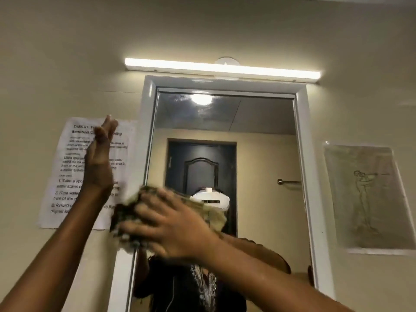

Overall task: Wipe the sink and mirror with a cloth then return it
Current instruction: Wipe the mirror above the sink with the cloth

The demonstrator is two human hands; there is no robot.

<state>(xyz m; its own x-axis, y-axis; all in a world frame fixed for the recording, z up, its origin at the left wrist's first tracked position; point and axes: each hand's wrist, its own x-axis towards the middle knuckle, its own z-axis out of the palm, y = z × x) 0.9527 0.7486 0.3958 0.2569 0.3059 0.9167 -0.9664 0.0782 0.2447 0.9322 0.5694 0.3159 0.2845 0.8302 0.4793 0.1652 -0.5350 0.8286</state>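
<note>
The wall (225, 30) is filling most of the view, carrying a lit lamp (221, 68) above and the mirror (258, 136) below it in a white frame (302, 154). The mirror is showing a dark door, a towel rail and the person in a dark top wearing a white headset, so the glass is reading fairly clear at its right side, while a hazy smear is sitting near its top edge by the reflected ceiling light. A printed sheet (67, 176) is hanging just left of the frame and a drawing (369, 197) well to the right of it. The right hand (171, 226) is pressing the cloth (132, 212) flat against the mirror at its left edge, about mid-height, fingers spread wide over the bunched fabric and blurred with motion. The left hand (100, 158) is raised in front of the sheet, holding nothing, fingers straight and close together. Judging from this, the mirror wipe is under way and not finished: the top of the glass is looking streaked, and the lower part is hidden behind the arms. The sink is out of view, so I cannot tell whether it is done. Returning the cloth is clearly left to do.
</note>
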